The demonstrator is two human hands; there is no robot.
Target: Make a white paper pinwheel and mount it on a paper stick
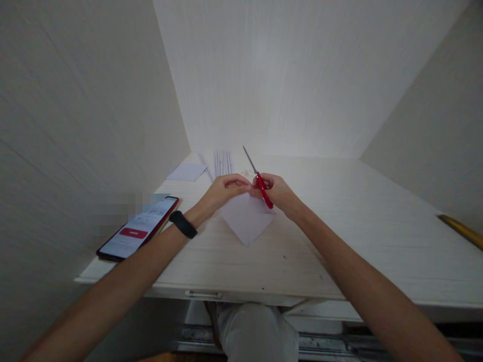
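The left hand (228, 188) pinches the far corner of the paper (247, 221) on the desk (377, 211); beside that corner, the right hand (278, 191) grasps red scissors (261, 184). I'd judge the corner is being worked; the next move calls for steadying the paper.

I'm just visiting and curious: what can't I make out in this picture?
All in the head view:
Top corner of the white paper: hidden by the fingertips of the left hand and right hand.
Whether fingers pass through the handle of the red scissors: too small and blurred.
Near ends of the thin strips: behind the left hand.
Phone: finer print too small.
Yellowish object: cut off by the right edge.
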